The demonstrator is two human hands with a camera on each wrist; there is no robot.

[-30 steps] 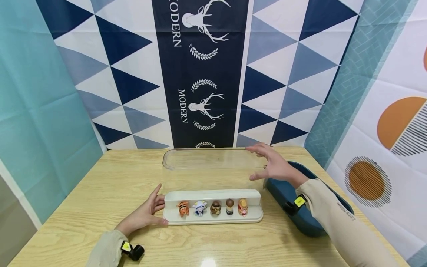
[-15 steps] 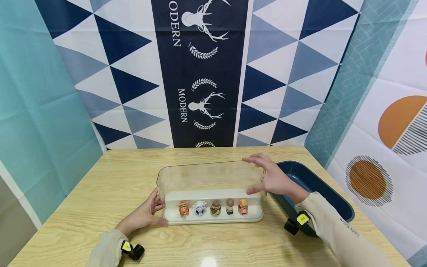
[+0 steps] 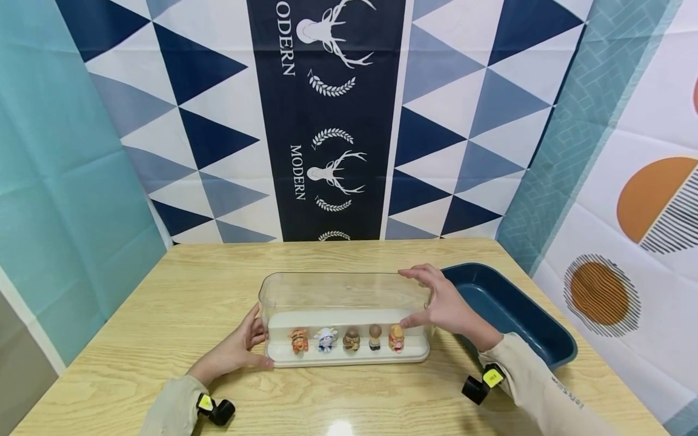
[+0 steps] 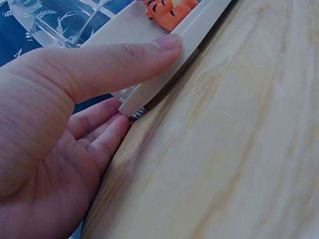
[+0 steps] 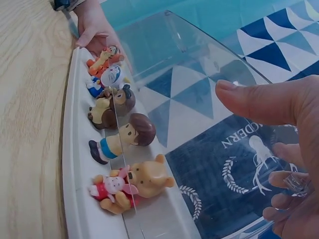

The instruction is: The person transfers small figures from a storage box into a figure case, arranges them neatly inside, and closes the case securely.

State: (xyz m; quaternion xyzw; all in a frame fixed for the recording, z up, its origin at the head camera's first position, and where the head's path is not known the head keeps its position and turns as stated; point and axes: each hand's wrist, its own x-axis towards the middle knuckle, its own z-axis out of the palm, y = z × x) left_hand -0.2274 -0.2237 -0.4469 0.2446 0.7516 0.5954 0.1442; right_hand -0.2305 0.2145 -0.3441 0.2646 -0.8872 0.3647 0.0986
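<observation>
Five-character-row aside, several small toy figures stand in a line on a long white display base (image 3: 349, 363): an orange tiger (image 3: 299, 341), a blue-and-white horned figure (image 3: 326, 340), a brown owl (image 3: 351, 340), a boy (image 5: 122, 139) and a yellow bear (image 5: 149, 179) with a pink piglet. My left hand (image 3: 231, 352) grips the base's left end, its thumb on the front corner and fingers below the edge. My right hand (image 3: 444, 303) holds the clear cover (image 3: 332, 290) by its right end, thumb and fingers spread across it. The cover is over the base's back part, its lower edge in front of the figures' heads.
A dark blue bin (image 3: 537, 321) stands on the wooden table (image 3: 163, 303) at the right, partly behind my right forearm. Patterned cloths (image 3: 338, 121) hang behind the table and along both sides.
My right hand has brought the clear cover from the back of the table forward and down over the white base. My left hand has kept its hold on the base's left end.
</observation>
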